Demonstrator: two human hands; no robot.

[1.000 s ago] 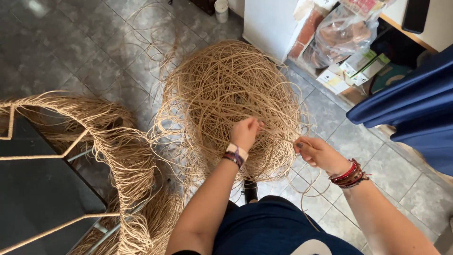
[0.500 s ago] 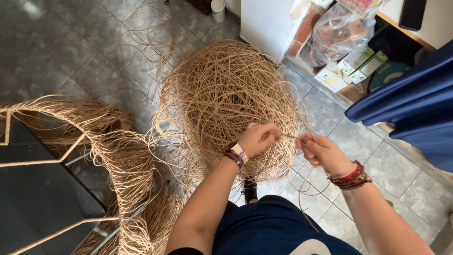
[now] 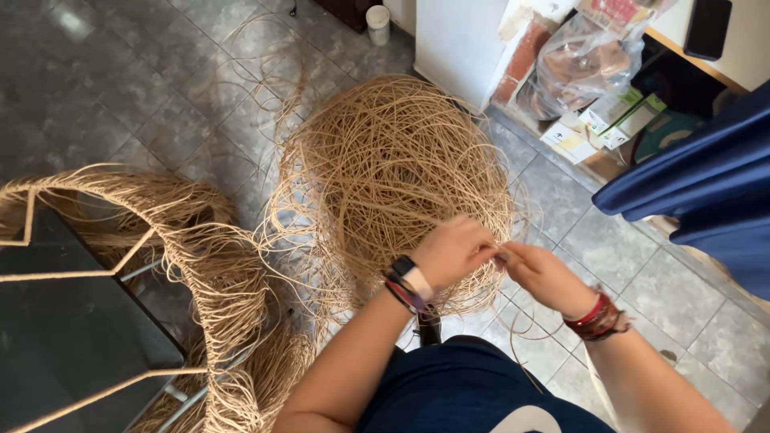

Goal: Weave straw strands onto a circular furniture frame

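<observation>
Looking down from head cam: both hands met at the near-right edge of a big tangled ball of tan cord that sat on the grey tiled floor. Left hand was curled nearly shut, fingers pinched on cord strands at the ball's edge; dark watch w/ light strap on that wrist. Right hand was also curled, fingertips touching the left hand's, pinching the same strands; red bracelets on its wrist. Exact strand held: couldn't tell, too fine.

Loose loops of cord trailed off the ball toward the person's dark blue shirt.

To the left, a metal frame partly wrapped in the same tan cord, w/ a thick bundle draped over its arch; just beside the ball, strands possibly overlapping.

Far side: white cabinet, a clear plastic bag and small boxes on a low shelf. Blue cloth hung at right, well apart from the hands.
</observation>
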